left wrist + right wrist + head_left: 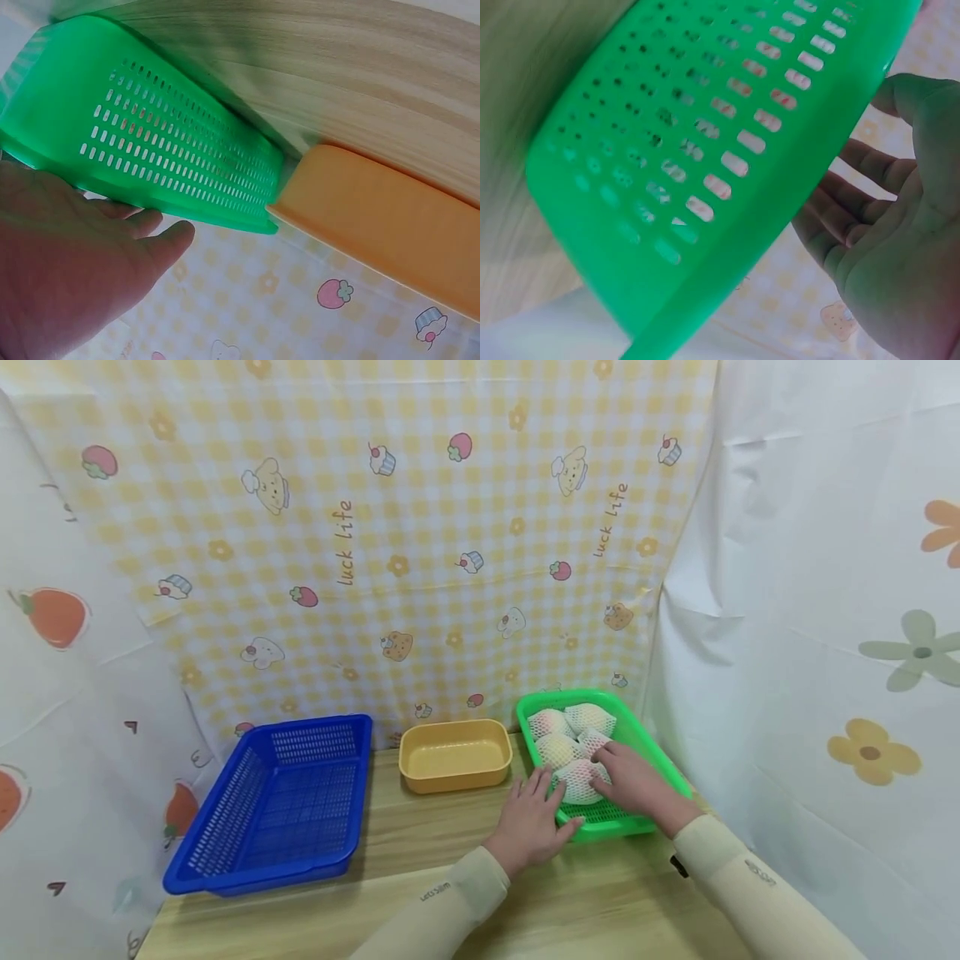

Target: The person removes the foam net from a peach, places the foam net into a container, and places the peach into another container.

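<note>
A green basket [637, 727] stands at the right in the head view, holding several round fruits [557, 752] in white foam nets. My left hand [527, 820] is at the basket's near left side, fingers spread, their tips by the nearest netted fruit [579, 783]. In the left wrist view its fingers [142, 222] reach over the rim. My right hand [633, 779] reaches in over the basket's right part, its fingers bent loosely and thumb apart, by the nearest fruits. In the right wrist view, nothing shows between thumb and fingers [877, 166]; the fruits are mostly hidden behind the basket wall.
A yellow rectangular container [456, 777] stands left of the green basket, close to its side. Farther left is a large blue basket [258, 877]. All stand on a wooden table [420, 835], with a checked cloth [420, 610] behind and white cloths at both sides.
</note>
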{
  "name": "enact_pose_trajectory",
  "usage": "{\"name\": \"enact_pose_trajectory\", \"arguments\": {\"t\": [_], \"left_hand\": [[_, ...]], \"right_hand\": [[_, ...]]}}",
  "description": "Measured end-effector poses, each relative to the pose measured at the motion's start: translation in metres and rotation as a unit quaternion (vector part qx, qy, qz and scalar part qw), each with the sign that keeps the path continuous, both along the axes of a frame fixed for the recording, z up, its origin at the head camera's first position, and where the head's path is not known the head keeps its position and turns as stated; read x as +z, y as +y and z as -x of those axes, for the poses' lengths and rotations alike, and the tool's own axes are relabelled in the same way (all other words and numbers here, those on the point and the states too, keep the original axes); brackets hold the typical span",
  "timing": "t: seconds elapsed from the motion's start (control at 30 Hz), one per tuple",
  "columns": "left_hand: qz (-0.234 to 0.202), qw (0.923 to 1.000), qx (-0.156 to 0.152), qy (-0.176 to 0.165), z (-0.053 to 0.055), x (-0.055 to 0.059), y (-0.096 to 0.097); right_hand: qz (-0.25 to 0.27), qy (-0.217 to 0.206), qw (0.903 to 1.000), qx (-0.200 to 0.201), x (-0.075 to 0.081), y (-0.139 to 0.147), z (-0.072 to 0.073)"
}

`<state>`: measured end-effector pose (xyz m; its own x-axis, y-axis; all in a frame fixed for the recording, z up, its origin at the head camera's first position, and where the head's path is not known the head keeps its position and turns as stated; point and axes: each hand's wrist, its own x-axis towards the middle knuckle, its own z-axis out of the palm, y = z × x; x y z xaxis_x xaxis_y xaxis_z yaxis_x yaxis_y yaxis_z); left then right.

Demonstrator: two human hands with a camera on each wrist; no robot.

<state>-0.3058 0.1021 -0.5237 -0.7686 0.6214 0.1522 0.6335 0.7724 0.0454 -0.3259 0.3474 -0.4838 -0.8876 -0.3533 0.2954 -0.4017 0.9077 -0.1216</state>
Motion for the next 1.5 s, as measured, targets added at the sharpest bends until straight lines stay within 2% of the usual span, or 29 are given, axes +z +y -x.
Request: {"name": "enact_pose_trajectory", "arguments": {"t": [0.13, 0.37, 0.67, 0.93, 1.2, 1.5], "left_hand": [[-0.005, 1.0000, 0.001, 0.002, -0.001, 0.000, -0.001], [-0.008, 1.0000, 0.003, 0.000, -0.003, 0.000, -0.002], [-0.003, 0.9999, 0.011, -0.009, 0.001, -0.005, -0.001], [-0.016, 0.9998, 0.005, -0.011, -0.003, 0.000, -0.002], [-0.015, 0.9997, 0.008, -0.015, -0.003, 0.000, -0.001], [-0.017, 0.9997, 0.006, -0.019, -0.001, -0.003, -0.002]], "right_hand": [[-0.013, -0.021, 0.9994, 0.024, 0.005, 0.000, 0.005], [-0.034, -0.074, 0.9959, 0.039, 0.012, -0.001, 0.008], [-0.066, -0.100, 0.9894, 0.082, 0.007, -0.002, 0.025], [-0.095, -0.126, 0.9826, 0.098, 0.002, -0.002, 0.036], [-0.120, -0.127, 0.9788, 0.107, -0.006, -0.004, 0.043], [-0.146, -0.077, 0.9763, 0.140, -0.017, -0.004, 0.046]]}}
